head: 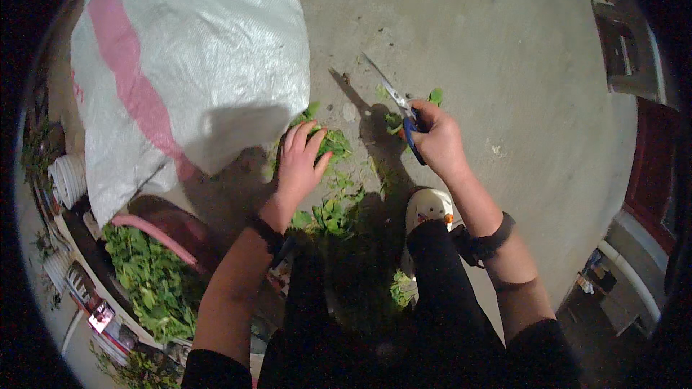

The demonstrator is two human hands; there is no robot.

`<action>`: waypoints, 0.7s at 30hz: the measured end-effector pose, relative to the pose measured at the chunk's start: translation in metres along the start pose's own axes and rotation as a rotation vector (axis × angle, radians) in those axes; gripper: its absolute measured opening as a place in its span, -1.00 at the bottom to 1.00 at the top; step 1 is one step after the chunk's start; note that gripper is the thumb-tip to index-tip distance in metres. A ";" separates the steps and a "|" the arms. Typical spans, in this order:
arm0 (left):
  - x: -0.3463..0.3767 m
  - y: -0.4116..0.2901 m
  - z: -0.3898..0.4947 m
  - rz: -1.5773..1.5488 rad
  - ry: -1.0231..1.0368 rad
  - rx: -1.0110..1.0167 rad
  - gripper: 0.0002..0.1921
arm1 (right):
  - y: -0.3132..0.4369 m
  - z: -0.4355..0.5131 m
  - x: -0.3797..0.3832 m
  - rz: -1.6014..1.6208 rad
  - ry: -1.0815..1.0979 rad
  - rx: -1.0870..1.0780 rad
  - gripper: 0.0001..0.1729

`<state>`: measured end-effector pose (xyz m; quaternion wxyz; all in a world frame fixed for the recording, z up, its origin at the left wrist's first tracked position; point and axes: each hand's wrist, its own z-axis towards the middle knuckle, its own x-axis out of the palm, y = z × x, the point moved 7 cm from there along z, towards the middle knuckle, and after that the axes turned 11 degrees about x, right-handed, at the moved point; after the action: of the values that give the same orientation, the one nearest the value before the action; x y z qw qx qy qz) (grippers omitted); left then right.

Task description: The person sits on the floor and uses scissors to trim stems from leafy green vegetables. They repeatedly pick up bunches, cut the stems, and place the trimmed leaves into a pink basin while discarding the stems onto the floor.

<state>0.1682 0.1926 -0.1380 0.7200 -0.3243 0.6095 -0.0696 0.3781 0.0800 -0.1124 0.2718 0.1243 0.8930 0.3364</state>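
Note:
My right hand (440, 143) grips a pair of scissors (397, 97) by the dark blue handles. Its metal blades point up and left above the concrete floor, close together. Near that hand lie small green leaves (435, 96). My left hand (300, 159) rests with spread fingers on a small pile of leafy greens (336, 143), beside the edge of a white woven sack (238, 38). The palm hides part of this pile. More loose leaves (330, 216) are scattered on the floor between my hands and my feet.
The sack with a pink stripe fills the upper left. At lower left, a heap of greens (151, 281) lies by a pink rim (157, 237). White pots (69, 179) and a lit phone (101, 317) stand farther left. My white shoe (427, 205) is below the scissors.

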 end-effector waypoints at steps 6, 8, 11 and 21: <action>-0.005 -0.008 -0.083 -0.219 -0.016 -0.281 -0.58 | -0.021 -0.064 0.038 -0.082 0.289 -0.105 -0.58; -0.008 0.002 -0.104 -0.290 -0.184 -0.408 -0.60 | -0.031 -0.080 0.050 -0.122 0.295 -0.106 -0.57; 0.002 0.022 -0.116 -0.295 -0.235 -0.539 -0.63 | -0.034 -0.074 0.067 -0.047 0.278 -0.181 -0.57; -0.028 0.021 -0.122 0.117 -0.447 -0.362 -0.72 | -0.046 -0.091 0.047 -0.222 0.104 -0.163 -0.52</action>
<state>0.0426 0.1764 -0.1321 0.7697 -0.4192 0.4558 0.1552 0.2855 0.0167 -0.1049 0.2702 -0.0155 0.8838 0.3817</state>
